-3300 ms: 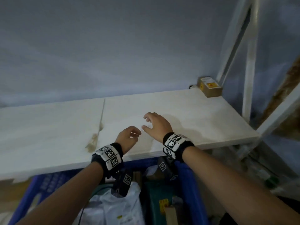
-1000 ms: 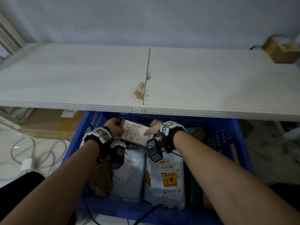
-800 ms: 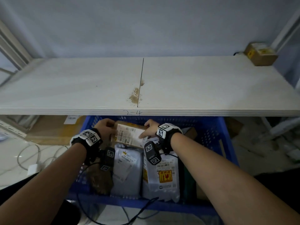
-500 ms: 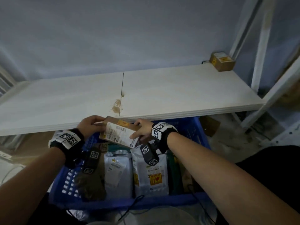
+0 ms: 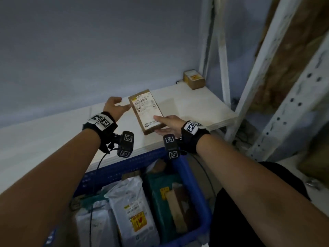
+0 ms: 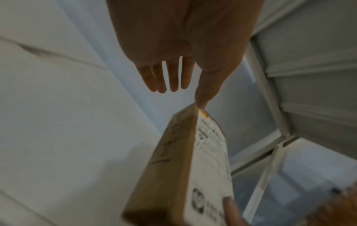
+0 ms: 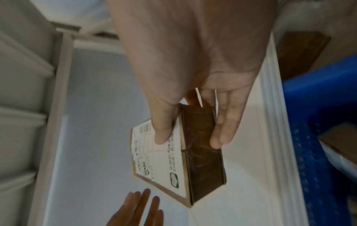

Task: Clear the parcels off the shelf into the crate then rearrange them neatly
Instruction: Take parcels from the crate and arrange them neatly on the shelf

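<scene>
A flat brown cardboard parcel (image 5: 146,111) with a white label is held over the white shelf (image 5: 187,107). My right hand (image 5: 167,123) grips its near end, thumb on the label and fingers (image 7: 220,134) along the brown side. The left hand (image 5: 115,107) is spread beside the parcel's far left corner, and only its thumb tip (image 6: 201,104) touches that corner of the parcel (image 6: 183,168). Below the shelf edge stands the blue crate (image 5: 187,166), holding a white bag parcel (image 5: 131,202) and a green parcel (image 5: 160,189).
A small brown box (image 5: 194,79) sits in the shelf's back right corner against the wall. White metal rack posts (image 5: 222,68) rise at the shelf's right end. A thin cable hangs from my left wrist over the crate.
The brown parcel came up out of the crate and now is over the shelf. My left hand has let go of it and spread; the right hand still holds it.
</scene>
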### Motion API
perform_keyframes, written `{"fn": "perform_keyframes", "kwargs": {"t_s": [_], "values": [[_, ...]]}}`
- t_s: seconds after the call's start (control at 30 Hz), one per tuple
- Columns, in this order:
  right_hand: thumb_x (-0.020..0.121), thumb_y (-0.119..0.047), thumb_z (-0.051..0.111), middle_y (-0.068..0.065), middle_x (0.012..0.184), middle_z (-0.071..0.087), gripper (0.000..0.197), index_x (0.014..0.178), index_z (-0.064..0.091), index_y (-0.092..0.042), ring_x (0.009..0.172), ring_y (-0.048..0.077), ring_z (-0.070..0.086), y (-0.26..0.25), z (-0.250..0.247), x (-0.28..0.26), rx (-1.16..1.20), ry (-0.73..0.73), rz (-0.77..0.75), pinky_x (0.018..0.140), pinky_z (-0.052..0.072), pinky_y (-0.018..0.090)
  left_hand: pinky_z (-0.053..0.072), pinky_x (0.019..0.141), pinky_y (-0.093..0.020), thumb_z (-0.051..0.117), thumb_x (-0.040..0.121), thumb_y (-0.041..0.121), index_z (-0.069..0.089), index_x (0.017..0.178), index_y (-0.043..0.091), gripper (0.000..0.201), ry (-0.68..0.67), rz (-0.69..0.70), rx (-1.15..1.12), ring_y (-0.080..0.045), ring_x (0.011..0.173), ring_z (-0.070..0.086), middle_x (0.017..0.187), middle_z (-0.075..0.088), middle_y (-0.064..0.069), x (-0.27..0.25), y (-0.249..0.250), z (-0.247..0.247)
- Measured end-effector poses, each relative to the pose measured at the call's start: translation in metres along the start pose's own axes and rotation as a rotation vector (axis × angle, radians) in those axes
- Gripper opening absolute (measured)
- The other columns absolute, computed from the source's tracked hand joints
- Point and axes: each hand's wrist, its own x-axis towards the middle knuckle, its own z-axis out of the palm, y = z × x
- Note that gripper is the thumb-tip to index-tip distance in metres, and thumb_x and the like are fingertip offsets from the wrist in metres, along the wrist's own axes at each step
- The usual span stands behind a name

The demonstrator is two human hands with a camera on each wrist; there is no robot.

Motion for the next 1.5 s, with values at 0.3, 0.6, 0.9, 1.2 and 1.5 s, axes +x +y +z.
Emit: {"fn": "perform_keyframes", "kwargs": {"t_s": [0.3, 0.6, 0.9, 1.2, 1.5], "values": [[0.087, -0.036, 0.068, 0.011, 0.116, 0.062, 0.052, 0.131, 0.049, -0.016, 0.084, 0.025, 0.068, -0.009, -0.139, 0.05, 0.041, 0.392, 0.015, 0.074, 0.06, 0.035, 0.044, 0.104, -0.046, 0.07, 0.082, 0.032, 0.05, 0.13, 0.009, 0.057, -0.393, -0.025, -0.004, -0.027, 0.123, 0.051, 0.136, 0.052, -0.008, 0.04, 0.011, 0.2], [0.093, -0.033, 0.053, 0.016, 0.107, 0.065, 0.043, 0.127, 0.058, -0.007, 0.074, 0.028, 0.066, -0.024, -0.221, 0.1, -0.165, 0.755, -0.031, 0.074, 0.058, 0.038, 0.038, 0.107, -0.031, 0.064, 0.086, 0.012, 0.051, 0.132, 0.005, 0.049, -0.479, 0.039, -0.009, -0.024, 0.126, 0.049, 0.136, 0.053, -0.01, 0.075, 0.036, 0.308], [0.079, -0.049, 0.051, 0.015, 0.121, 0.063, 0.06, 0.124, 0.058, -0.01, 0.108, 0.033, 0.063, -0.03, -0.3, 0.16, -0.282, 0.887, -0.052, 0.093, 0.053, 0.046, 0.041, 0.107, -0.042, 0.061, 0.087, 0.011, 0.042, 0.139, 0.008, 0.055, -0.577, 0.056, -0.094, -0.029, 0.128, 0.047, 0.142, 0.046, -0.012, 0.111, 0.053, 0.36], [0.092, -0.035, 0.05, 0.014, 0.129, 0.059, 0.041, 0.127, 0.055, -0.014, 0.115, 0.034, 0.056, -0.051, -0.294, 0.161, -0.356, 0.955, -0.111, 0.101, 0.045, 0.044, 0.039, 0.109, -0.042, 0.059, 0.064, 0.023, 0.051, 0.132, 0.009, 0.07, -0.604, -0.03, -0.312, -0.025, 0.126, 0.05, 0.135, 0.054, -0.011, 0.118, 0.038, 0.376], [0.095, -0.022, 0.051, 0.011, 0.13, 0.058, 0.036, 0.128, 0.056, -0.012, 0.119, 0.03, 0.055, -0.049, -0.298, 0.156, -0.36, 0.888, -0.181, 0.103, 0.045, 0.044, 0.044, 0.105, -0.041, 0.063, 0.085, 0.012, 0.057, 0.122, 0.01, 0.037, -0.612, -0.059, -0.386, -0.027, 0.117, 0.056, 0.118, 0.059, -0.005, 0.086, 0.038, 0.374]]}}
